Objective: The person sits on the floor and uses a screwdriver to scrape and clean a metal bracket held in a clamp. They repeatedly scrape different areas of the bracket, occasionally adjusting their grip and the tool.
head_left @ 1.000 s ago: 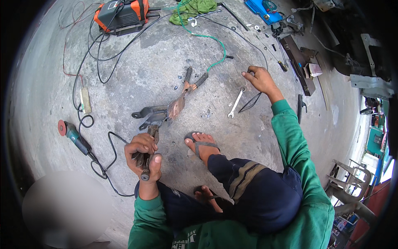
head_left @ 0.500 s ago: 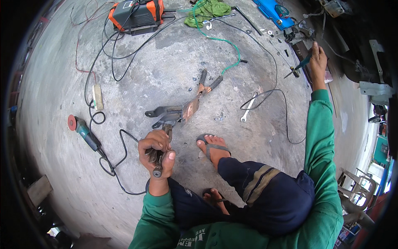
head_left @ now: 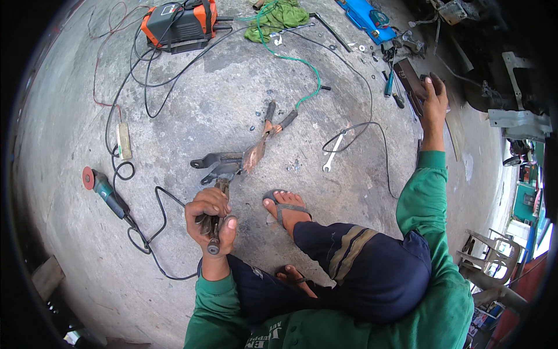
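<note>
Low in front of me, my left hand (head_left: 204, 218) is closed around locking pliers (head_left: 214, 246), whose jaws point away toward a dark metal bracket (head_left: 224, 166); the exact contact is partly hidden. A copper welding ground clamp (head_left: 254, 157) with black handles and a green cable lies against the bracket's right side. At the far right my right hand (head_left: 434, 110) reaches beside a long dark box (head_left: 410, 78). Its fingers are bent around something dark at the tips that I cannot make out. A teal-handled screwdriver (head_left: 389, 81) lies left of the box.
An angle grinder (head_left: 104, 192) with a red disc lies at left, its cord curling toward me. An orange and grey welding machine (head_left: 179, 26), a green cloth (head_left: 279, 20) and a blue tool case (head_left: 369, 20) are at the back. A wrench (head_left: 333, 154) lies beside a looped black cable.
My right hand has let go of the screwdriver, now on the floor, and moved to the box. The view has shifted slightly; my left hand still grips the locking pliers.
</note>
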`<act>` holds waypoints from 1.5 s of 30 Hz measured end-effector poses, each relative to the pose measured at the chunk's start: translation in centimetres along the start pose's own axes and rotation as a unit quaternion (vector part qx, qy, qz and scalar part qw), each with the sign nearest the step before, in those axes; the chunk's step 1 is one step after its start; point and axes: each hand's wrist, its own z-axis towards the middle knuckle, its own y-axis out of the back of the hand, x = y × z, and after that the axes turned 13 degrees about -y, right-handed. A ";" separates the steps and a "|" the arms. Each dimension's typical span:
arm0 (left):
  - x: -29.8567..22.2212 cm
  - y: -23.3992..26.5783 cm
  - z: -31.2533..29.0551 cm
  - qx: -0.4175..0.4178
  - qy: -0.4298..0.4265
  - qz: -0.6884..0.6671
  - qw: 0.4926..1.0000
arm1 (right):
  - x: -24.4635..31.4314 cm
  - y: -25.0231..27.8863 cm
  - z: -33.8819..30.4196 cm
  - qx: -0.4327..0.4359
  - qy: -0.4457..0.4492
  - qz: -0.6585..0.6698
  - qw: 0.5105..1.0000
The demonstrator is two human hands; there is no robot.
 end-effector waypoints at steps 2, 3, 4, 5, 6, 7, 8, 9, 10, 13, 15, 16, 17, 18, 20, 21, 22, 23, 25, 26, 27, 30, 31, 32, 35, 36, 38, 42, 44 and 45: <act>0.1 -0.2 0.0 -0.002 0.004 -0.005 1.000 | 3.9 0.3 -1.7 0.036 0.018 0.021 0.999; 0.1 -0.1 0.0 -0.001 0.003 -0.003 1.000 | 5.7 -0.2 -2.9 0.062 0.037 0.040 0.997; 0.2 -0.2 -0.1 0.000 0.004 0.001 1.000 | 7.6 -0.6 -4.5 0.125 0.058 0.086 0.987; 0.0 0.1 -0.2 0.000 0.002 0.014 1.000 | 9.3 -1.1 -5.9 0.216 0.083 0.118 0.966; -0.1 0.3 -0.3 0.003 0.003 0.016 1.000 | 11.8 -1.6 -8.7 0.278 0.140 0.112 0.944; 0.0 0.4 -0.3 0.005 0.001 0.018 1.000 | 13.1 -1.2 -9.6 0.369 0.237 0.095 0.894; 0.4 0.1 -0.2 0.009 0.002 0.002 1.000 | 15.8 -0.5 -12.0 0.403 0.328 0.059 0.852; 0.3 -0.1 -0.1 0.009 0.004 -0.001 1.000 | 17.3 -0.5 -13.9 0.436 0.388 0.035 0.811; 0.2 -0.2 -0.1 0.007 0.005 -0.002 1.000 | 18.0 -0.8 -15.2 0.462 0.422 0.021 0.780; -0.2 0.1 -0.4 0.005 0.004 0.006 1.000 | 18.5 -2.6 -17.7 0.501 0.470 0.009 0.726; -0.2 0.3 -0.6 0.009 0.008 0.008 1.000 | 18.6 -3.0 -18.4 0.509 0.481 0.001 0.714; -0.2 0.3 -0.6 0.008 0.010 0.010 1.000 | 18.6 -3.3 -18.7 0.512 0.485 -0.001 0.710; -0.3 0.4 -0.6 0.007 0.012 0.012 1.000 | 18.7 -3.5 -18.7 0.517 0.487 -0.002 0.704; -0.3 0.6 -0.6 0.017 0.007 0.007 1.000 | 18.7 -3.6 -19.0 0.521 0.487 -0.002 0.701; -0.4 0.8 -0.3 0.037 -0.002 -0.004 0.999 | 18.6 -3.8 -19.2 0.527 0.488 -0.005 0.696; -0.8 0.7 0.0 0.032 -0.018 -0.015 0.999 | 18.6 -4.0 -19.4 0.530 0.488 -0.003 0.693; -1.7 0.4 0.6 0.026 -0.033 -0.023 0.999 | 18.5 -4.3 -19.5 0.535 0.487 0.001 0.690; -2.4 0.2 0.8 0.020 -0.042 -0.035 0.998 | 18.5 -4.5 -19.6 0.535 0.487 -0.002 0.690; -2.7 1.1 1.1 0.073 -0.068 0.023 0.995 | 18.3 -4.5 -19.8 0.536 0.480 -0.011 0.694; -2.7 1.6 1.7 0.099 -0.081 0.063 0.990 | 18.2 -4.6 -19.8 0.537 0.478 -0.010 0.695; -2.8 1.9 2.2 0.126 -0.094 0.101 0.982 | 17.9 -4.7 -20.0 0.541 0.473 -0.009 0.696; -4.4 2.2 4.4 0.097 -0.114 0.101 0.984 | 17.1 -6.1 -20.6 0.555 0.454 -0.006 0.697; -5.6 2.7 4.9 0.081 -0.122 0.125 0.981 | 16.4 -7.9 -20.8 0.564 0.446 0.011 0.695; -5.0 2.8 5.9 0.094 -0.140 0.101 0.980 | 16.2 -8.2 -20.6 0.552 0.426 -0.001 0.716; -4.4 2.5 8.5 0.125 -0.151 0.083 0.977 | 14.9 -10.5 -19.3 0.538 0.322 -0.007 0.779; -5.1 1.9 9.5 0.132 -0.129 0.104 0.977 | 14.1 -11.3 -19.2 0.543 0.278 0.001 0.792; -5.5 1.6 10.9 0.169 -0.087 0.129 0.973 | 13.7 -12.5 -19.3 0.553 0.209 0.010 0.806; -5.7 2.1 13.5 0.237 -0.053 0.136 0.960 | 12.6 -14.5 -18.2 0.527 0.163 -0.012 0.834; -5.2 1.9 14.2 0.250 -0.031 0.114 0.961 | 12.4 -14.5 -17.9 0.517 0.136 -0.020 0.845; -5.1 1.5 14.3 0.252 -0.012 0.096 0.963 | 12.9 -14.4 -18.0 0.518 0.112 -0.009 0.848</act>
